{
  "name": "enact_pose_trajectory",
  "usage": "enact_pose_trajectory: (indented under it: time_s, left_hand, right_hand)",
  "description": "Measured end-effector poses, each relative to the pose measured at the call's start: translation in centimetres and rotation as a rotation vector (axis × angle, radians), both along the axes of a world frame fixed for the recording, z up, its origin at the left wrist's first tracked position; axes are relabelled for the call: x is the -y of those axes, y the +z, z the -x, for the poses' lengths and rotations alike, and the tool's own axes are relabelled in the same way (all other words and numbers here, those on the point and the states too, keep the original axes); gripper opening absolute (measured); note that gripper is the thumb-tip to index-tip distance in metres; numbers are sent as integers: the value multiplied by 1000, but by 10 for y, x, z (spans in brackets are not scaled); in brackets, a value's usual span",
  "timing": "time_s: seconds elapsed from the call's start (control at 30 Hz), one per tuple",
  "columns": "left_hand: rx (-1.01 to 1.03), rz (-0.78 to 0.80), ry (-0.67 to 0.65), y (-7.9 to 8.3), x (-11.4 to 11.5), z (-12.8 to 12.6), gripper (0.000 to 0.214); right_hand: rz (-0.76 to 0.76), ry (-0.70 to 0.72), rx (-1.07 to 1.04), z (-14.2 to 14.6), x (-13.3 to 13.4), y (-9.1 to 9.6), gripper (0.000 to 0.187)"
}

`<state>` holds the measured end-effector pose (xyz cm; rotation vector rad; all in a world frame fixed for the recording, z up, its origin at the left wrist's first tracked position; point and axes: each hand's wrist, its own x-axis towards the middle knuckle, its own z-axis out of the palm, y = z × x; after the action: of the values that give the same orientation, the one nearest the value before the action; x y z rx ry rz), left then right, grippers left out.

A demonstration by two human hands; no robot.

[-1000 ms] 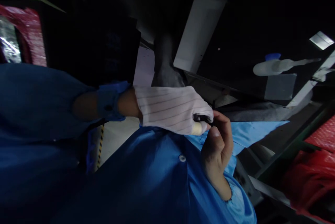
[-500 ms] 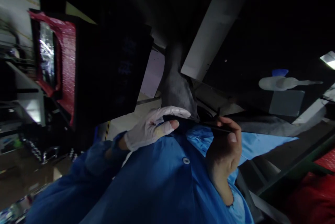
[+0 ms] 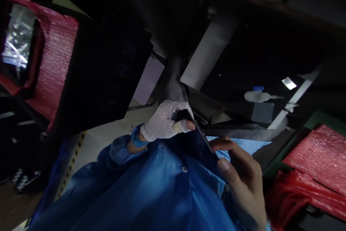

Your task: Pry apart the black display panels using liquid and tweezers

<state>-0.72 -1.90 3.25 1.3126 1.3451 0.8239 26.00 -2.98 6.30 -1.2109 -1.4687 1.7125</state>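
Between my two hands is a thin, dark, flat panel (image 3: pixel 196 143), phone-like in shape, tilted with one long edge up. My left hand (image 3: pixel 163 122), in a white glove with the thumb tip bare, is closed around its upper end. My bare right hand (image 3: pixel 244 175) has thumb and index finger at its lower end, pinching the corner. The panel's face is too dark to make out details. Behind it is my blue smock (image 3: pixel 151 184).
On the dark surface at right lie a white squeeze bottle (image 3: pixel 256 97) with a thin nozzle and a grey square plate (image 3: pixel 262 112). Red bubble wrap (image 3: pixel 319 157) is at lower right. A red-lined box (image 3: pixel 56 58) stands at left beside a large black panel (image 3: pixel 100 76).
The dark panel has turned from nearly edge-on to a steeper slant, showing more of its face. My right hand has moved lower, and the camera view has shifted.
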Motion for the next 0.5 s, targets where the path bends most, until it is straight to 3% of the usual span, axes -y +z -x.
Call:
enact_pose_trajectory:
  time_s: [0.13, 0.3, 0.4, 0.47, 0.5]
  left_hand:
    - [87, -4, -173, -9, -22, -3, 91]
    - [199, 79, -109, -31, -26, -17, 94]
    - [338, 135, -112, -35, -28, -20, 90]
    - [464, 195, -155, -36, -33, -21, 90]
    - [524, 227, -179, -36, -36, -23, 90]
  right_hand:
    - [77, 138, 2, -1, -16, 7, 34]
    - [152, 182, -30, 1, -17, -5, 37]
    - [20, 180, -66, -1, -14, -11, 24]
    - [-178, 158, -48, -1, -14, -16, 10]
    - [-316, 145, -8, -1, -14, -19, 14]
